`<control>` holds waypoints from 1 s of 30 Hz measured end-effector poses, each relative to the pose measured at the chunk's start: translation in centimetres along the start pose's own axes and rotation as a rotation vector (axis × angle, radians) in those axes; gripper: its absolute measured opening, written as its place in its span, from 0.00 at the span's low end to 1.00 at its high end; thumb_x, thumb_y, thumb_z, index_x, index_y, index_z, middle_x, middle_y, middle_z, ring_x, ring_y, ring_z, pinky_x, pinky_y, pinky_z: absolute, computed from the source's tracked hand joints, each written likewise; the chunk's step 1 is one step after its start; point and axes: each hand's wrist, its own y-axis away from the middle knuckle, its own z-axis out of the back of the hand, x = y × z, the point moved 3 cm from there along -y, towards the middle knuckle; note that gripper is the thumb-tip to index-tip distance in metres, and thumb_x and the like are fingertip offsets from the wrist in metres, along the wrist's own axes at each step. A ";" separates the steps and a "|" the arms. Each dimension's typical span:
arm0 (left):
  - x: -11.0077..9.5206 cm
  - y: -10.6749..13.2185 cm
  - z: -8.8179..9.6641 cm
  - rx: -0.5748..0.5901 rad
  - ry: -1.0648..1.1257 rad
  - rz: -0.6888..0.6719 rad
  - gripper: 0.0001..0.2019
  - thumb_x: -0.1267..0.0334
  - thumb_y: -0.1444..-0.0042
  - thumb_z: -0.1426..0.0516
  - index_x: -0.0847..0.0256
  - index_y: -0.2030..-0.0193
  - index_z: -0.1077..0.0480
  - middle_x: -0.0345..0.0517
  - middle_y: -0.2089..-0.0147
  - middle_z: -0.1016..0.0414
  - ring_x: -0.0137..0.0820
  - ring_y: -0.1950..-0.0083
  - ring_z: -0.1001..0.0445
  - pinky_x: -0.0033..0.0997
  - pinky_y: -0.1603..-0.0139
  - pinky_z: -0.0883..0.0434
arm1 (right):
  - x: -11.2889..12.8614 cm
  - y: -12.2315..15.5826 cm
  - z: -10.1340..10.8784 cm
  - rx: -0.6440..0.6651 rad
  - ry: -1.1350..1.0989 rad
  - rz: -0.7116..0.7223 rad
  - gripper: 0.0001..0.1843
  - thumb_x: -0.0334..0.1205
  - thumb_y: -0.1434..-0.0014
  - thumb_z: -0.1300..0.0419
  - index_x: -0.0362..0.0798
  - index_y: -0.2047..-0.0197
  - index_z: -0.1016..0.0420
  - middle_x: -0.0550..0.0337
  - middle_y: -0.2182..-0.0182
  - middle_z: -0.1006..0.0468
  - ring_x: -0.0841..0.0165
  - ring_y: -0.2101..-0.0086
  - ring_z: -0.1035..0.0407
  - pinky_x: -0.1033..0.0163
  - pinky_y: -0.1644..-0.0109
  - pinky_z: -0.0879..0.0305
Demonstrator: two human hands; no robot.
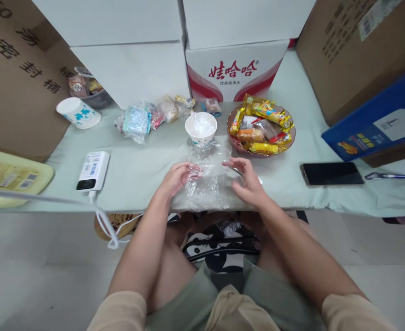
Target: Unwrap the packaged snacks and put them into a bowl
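Observation:
Crinkled clear plastic film [207, 184], perhaps a bag, lies at the table's front edge between my hands. My left hand [179, 178] is closed on its left side, fingers pinched together. On the other side my right hand [247, 184] is open, thumb and fingers apart, with its fingertips close to the film's upper right edge. Just beyond the film stands a white paper cup [201, 138] with clear plastic inside. Behind my right hand is a glass bowl [235, 143] of wrapped snacks [266, 110]. A thin shiny object beneath my right hand is mostly hidden.
Several wrapped packets [137, 120] lie along the back, before white boxes [230, 69]. To the left are a tipped paper cup [80, 112] and a cabled power bank [93, 171]. A phone [331, 174], pen [388, 176] and blue container [378, 119] are at right.

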 end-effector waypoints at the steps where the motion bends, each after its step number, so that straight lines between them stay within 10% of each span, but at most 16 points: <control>1: 0.1 -0.1 0.0 -0.003 -0.009 -0.013 0.11 0.61 0.60 0.39 0.66 0.71 0.21 0.50 0.67 0.18 0.37 0.65 0.20 0.35 0.60 0.24 | 0.2 0.0 -0.2 0.015 -0.034 0.005 0.37 0.30 0.46 0.42 0.55 0.34 0.45 0.51 0.45 0.22 0.58 0.39 0.32 0.43 0.35 0.40; 4: 0.4 -0.2 0.0 -0.022 -0.038 -0.021 0.14 0.53 0.55 0.38 0.65 0.72 0.21 0.49 0.70 0.20 0.38 0.66 0.21 0.37 0.59 0.25 | 0.6 0.1 -0.8 0.032 -0.008 0.012 0.45 0.35 0.42 0.40 0.54 0.27 0.57 0.55 0.57 0.19 0.58 0.41 0.29 0.44 0.35 0.40; 9: 0.6 0.1 0.1 -0.072 -0.111 -0.048 0.23 0.41 0.52 0.37 0.64 0.72 0.23 0.50 0.68 0.20 0.34 0.66 0.24 0.33 0.62 0.28 | 0.8 0.5 -1.3 0.227 0.331 0.138 0.20 0.29 0.40 0.43 0.59 0.51 0.20 0.59 0.57 0.18 0.57 0.43 0.30 0.45 0.38 0.44; 13: 0.2 0.4 -0.1 -0.086 -0.169 -0.126 0.16 0.54 0.59 0.31 0.63 0.71 0.27 0.41 0.69 0.23 0.26 0.70 0.28 0.27 0.65 0.32 | 0.6 1.3 -1.3 0.439 0.471 0.113 0.25 0.23 0.46 0.44 0.60 0.55 0.18 0.62 0.45 0.20 0.53 0.33 0.43 0.39 0.33 0.54; 19: -0.4 1.3 -0.3 -0.012 0.021 -0.095 0.28 0.63 0.65 0.28 0.57 0.58 0.35 0.35 0.69 0.22 0.25 0.71 0.26 0.24 0.67 0.31 | 0.5 0.7 -0.3 -0.046 -0.032 -0.142 0.34 0.41 0.44 0.34 0.57 0.34 0.35 0.51 0.35 0.31 0.54 0.33 0.41 0.44 0.32 0.42; 25: -0.6 2.2 -1.0 0.068 0.217 -0.006 0.36 0.53 0.64 0.26 0.56 0.49 0.33 0.45 0.60 0.18 0.34 0.61 0.19 0.32 0.58 0.25 | 0.2 0.0 -2.6 0.131 -0.446 -0.516 0.15 0.51 0.48 0.32 0.50 0.64 0.27 0.61 0.72 0.22 0.65 0.70 0.25 0.57 0.61 0.26; 30: 0.9 1.8 -2.4 0.128 0.144 0.105 0.25 0.58 0.63 0.26 0.64 0.58 0.27 0.48 0.63 0.18 0.34 0.61 0.19 0.32 0.57 0.25 | 0.2 -0.1 -2.2 -0.088 -0.465 -0.607 0.16 0.51 0.49 0.33 0.52 0.64 0.31 0.64 0.71 0.22 0.69 0.73 0.26 0.62 0.68 0.30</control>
